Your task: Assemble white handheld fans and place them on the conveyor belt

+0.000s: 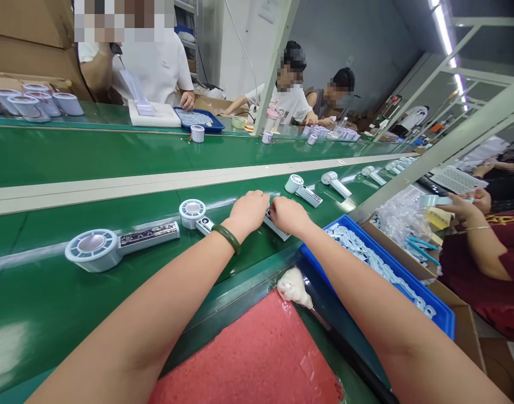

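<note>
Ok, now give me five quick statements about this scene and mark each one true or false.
1. A green bangle circles the left wrist. True.
2. The two hands are far apart. False: the left hand and right hand are close together at a pale piece.
3. A white wad lies by the red pad. True.
4. The large blue tray is empty. False: the large blue tray holds many small pale parts.
5. The nearest round-headed device lies on the green belt. True.

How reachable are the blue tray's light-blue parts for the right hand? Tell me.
Likely yes: the right forearm crosses in front of part of the blue tray, but many light-blue parts show uncovered. The right hand would probably need to draw back from the handle beside it.
</note>
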{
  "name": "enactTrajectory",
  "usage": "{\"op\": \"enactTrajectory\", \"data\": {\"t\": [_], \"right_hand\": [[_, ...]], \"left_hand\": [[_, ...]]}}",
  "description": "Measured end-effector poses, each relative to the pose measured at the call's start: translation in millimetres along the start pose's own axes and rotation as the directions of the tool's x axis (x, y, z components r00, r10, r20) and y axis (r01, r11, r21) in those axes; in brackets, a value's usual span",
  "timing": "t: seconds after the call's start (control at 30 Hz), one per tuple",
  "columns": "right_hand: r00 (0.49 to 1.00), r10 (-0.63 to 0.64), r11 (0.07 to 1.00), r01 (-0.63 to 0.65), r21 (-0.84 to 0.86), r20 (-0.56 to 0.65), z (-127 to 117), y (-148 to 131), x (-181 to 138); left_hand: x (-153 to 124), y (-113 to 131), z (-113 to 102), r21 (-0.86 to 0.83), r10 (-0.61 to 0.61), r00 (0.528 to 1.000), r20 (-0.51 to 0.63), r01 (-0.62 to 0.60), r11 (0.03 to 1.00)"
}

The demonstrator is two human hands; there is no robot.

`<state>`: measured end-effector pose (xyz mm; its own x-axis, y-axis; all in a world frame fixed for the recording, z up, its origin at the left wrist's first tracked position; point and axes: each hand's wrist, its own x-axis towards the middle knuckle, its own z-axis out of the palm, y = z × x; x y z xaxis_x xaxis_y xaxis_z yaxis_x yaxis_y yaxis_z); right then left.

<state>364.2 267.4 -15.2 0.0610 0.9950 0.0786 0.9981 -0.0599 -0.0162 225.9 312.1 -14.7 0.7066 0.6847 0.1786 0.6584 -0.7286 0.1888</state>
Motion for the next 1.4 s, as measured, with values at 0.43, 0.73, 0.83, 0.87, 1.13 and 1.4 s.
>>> {"op": "enactTrajectory", "data": {"t": [0.43,0.73,0.83,0.87,1.13,1.4], "right_hand": [[0.998,0.051,0.927,-0.057,0.371,0.025,15.8,39.4,0.4],[0.982,-0.011,0.889,0.096,0.447,-0.190,-24.8,3.5,-66.1],[0.947,-0.001,0.765,0.207,0.610,-0.320,-42.4,-30.3,-111.9],[0.937,-0.001,0.715,0.245,0.654,-0.350,-46.2,-42.8,-128.7],[0.775,0.087,0.739,0.371,0.563,-0.625,-61.9,-110.2,-228.1],[0.636,0.106,0.772,0.431,0.467,-0.764,-73.0,-118.2,-256.0]], "left_hand": [[14.1,3.2,11.4,-0.057,0.014,0.998,-0.063,-0.018,0.998],[-31.2,8.1,-23.9,-0.463,-0.139,0.927,-0.348,-0.041,0.885],[-87.9,27.2,-36.2,-0.958,-0.340,0.912,-0.228,-0.147,0.246],[-108.4,34.8,-38.7,-0.990,-0.328,0.935,-0.133,-0.139,0.006],[-218.6,74.4,-65.4,-0.952,-0.404,0.915,0.009,-0.116,-0.283],[-243.0,103.1,-82.0,-0.971,-0.483,0.866,-0.130,-0.209,-0.114]]}}
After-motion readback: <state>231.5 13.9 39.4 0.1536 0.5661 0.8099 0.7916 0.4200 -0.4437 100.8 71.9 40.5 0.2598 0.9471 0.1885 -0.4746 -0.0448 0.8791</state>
